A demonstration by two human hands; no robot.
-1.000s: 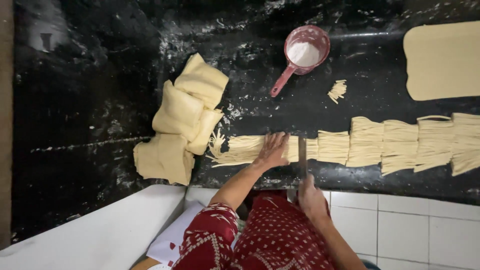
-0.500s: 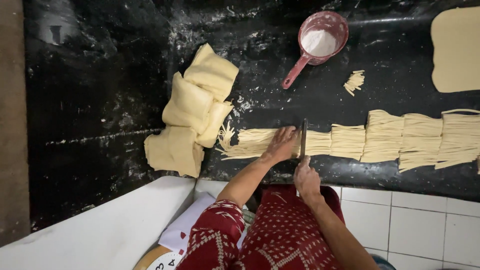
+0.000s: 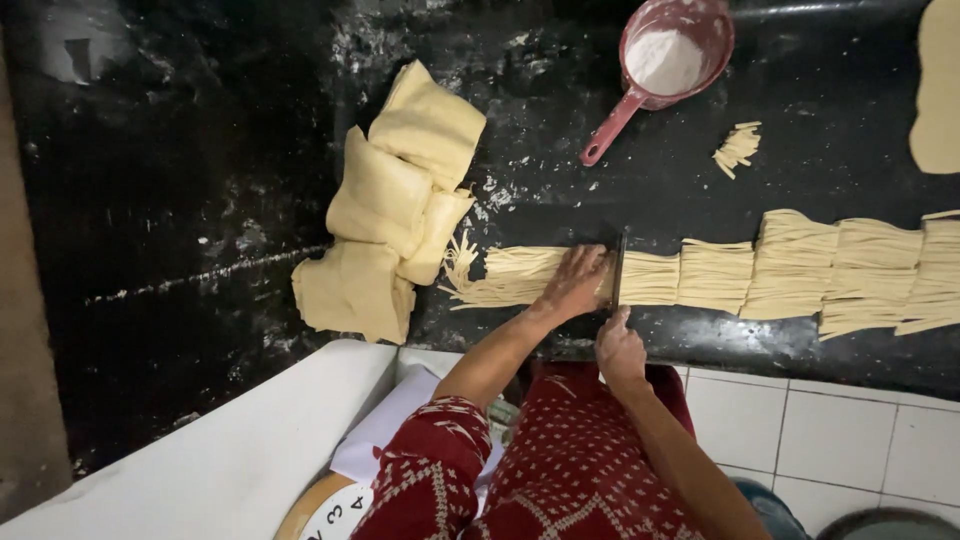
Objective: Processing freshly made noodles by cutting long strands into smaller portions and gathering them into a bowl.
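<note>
moved: left hand (image 3: 578, 282) and knife (image 3: 618, 270) now further left along the noodle strip (image 3: 520, 276)
left fingers: flat, together on strip
right hand (image 3: 620, 350): fingers clamped on knife handle

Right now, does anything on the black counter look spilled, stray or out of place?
A small clump of cut strips lies alone near the red scoop of flour, apart from the neat row of cut noodle bundles. Flour dust is scattered around the folded dough sheets. The left hand and the right hand with the knife look normal.

Folded dough sheets (image 3: 400, 190) lie left of the noodle row (image 3: 780, 270), flour scoop (image 3: 665, 60) behind
</note>
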